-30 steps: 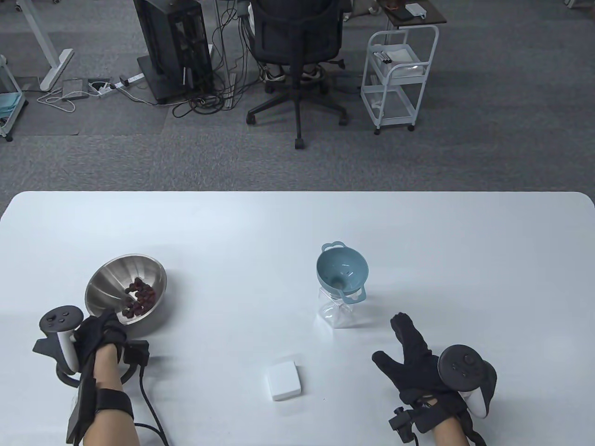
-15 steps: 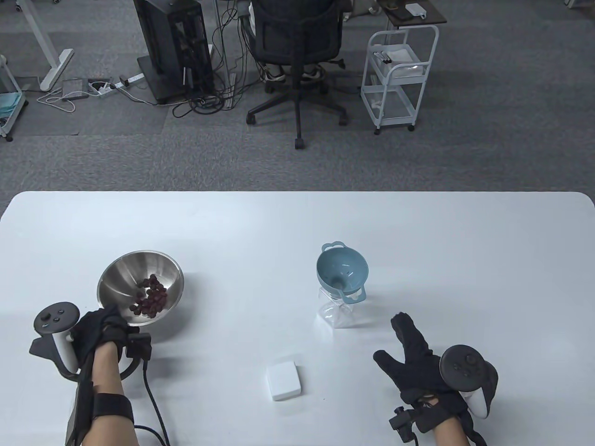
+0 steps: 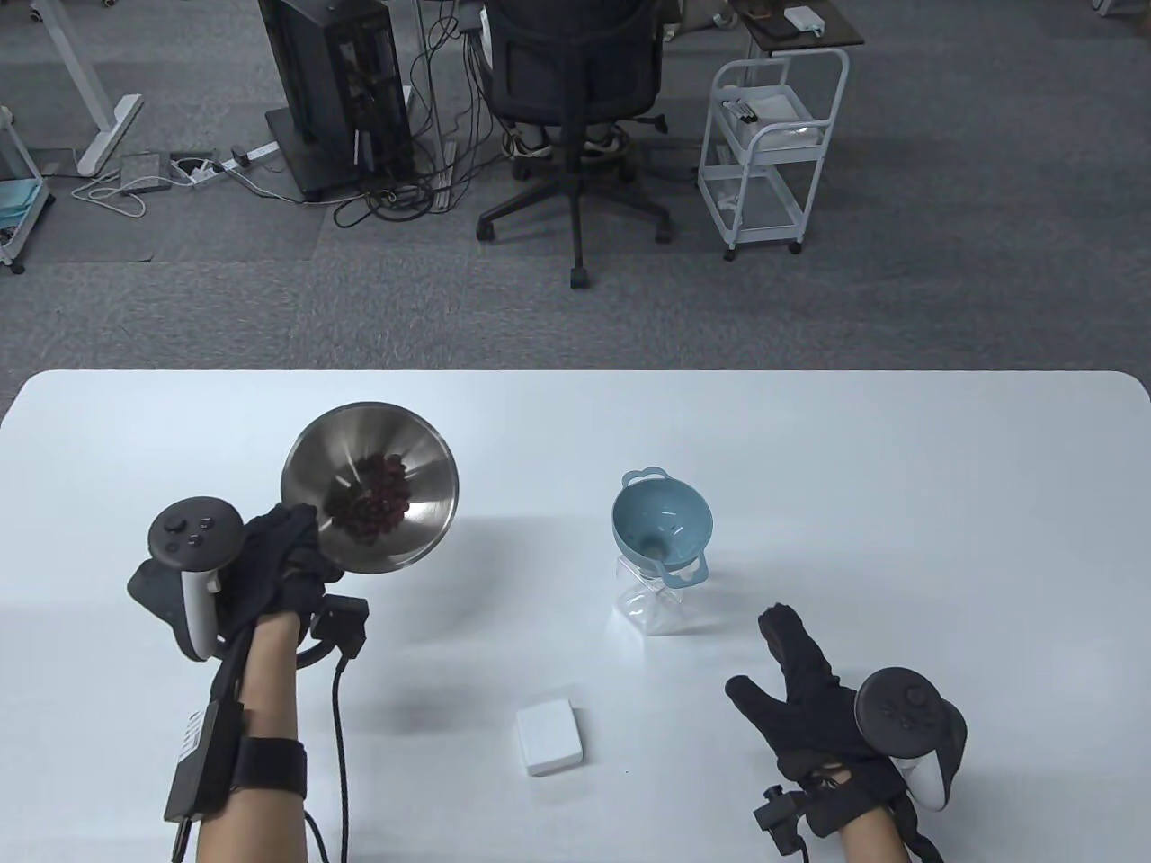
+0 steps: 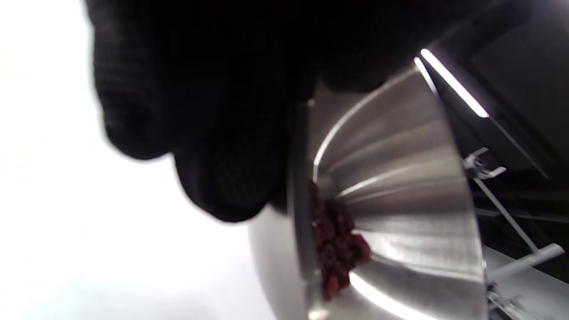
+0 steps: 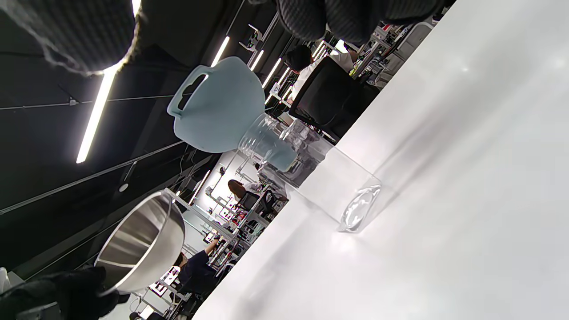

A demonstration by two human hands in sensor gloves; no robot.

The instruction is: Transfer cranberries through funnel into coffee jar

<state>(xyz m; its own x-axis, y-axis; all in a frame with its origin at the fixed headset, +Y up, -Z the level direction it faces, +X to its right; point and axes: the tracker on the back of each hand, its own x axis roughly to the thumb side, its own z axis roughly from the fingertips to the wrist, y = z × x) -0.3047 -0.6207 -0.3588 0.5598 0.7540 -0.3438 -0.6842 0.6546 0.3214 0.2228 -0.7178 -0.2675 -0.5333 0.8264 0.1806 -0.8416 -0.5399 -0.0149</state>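
Observation:
My left hand (image 3: 279, 562) grips the near rim of a steel bowl (image 3: 423, 503) and holds it up off the table, left of centre. Dark red cranberries (image 3: 373, 503) lie in its bottom; they also show in the left wrist view (image 4: 335, 251). A blue funnel (image 3: 661, 521) sits in the mouth of a clear square jar (image 3: 652, 607) at centre right; both show in the right wrist view, the funnel (image 5: 222, 111) above the jar (image 5: 329, 186). My right hand (image 3: 791, 670) rests flat on the table, fingers spread, right of the jar and empty.
A small white box (image 3: 548, 737) lies near the table's front edge at centre. The white table (image 3: 575, 431) ends at its far edge; beyond it are an office chair (image 3: 575, 81) and a white cart (image 3: 773, 135) on the floor.
My left hand has lifted the bowl with the cranberries off the table and carried it up and to the right. The right hand has barely moved.

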